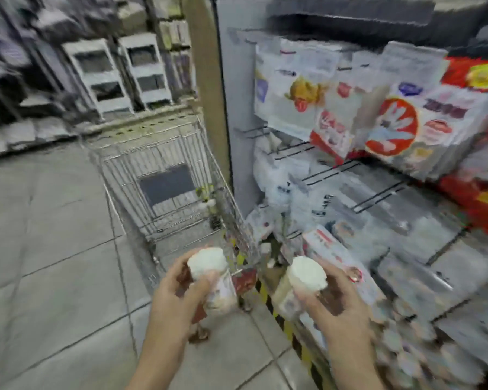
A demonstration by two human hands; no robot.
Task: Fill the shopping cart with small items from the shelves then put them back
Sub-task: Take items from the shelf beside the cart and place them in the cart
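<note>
A: What do we have in our hands?

B: We hold 2 jars with white lids. Our left hand curls its fingers and thumb round the left jar, and our right hand wraps round the right jar the same way. Both jars tilt, lids toward us.

A: Where are they compared with the cart?

B: We hold them low in front of us, above the tiled floor. The shopping cart stands further ahead, between our hands and the far aisle. The left jar sits just before the cart's near end; the right jar is beside the shelves on our right.

A: Is anything in the cart?

B: We see a dark panel at its bottom and a few small items along its right side, but blur keeps us from telling what they are.

A: And the shelves?

B: Wire racks carry white and red packets up high and pale bags lower down. A yellow and black striped strip runs along the base near our right hand. Across the aisle, 2 white racks stand against more shelving.
</note>
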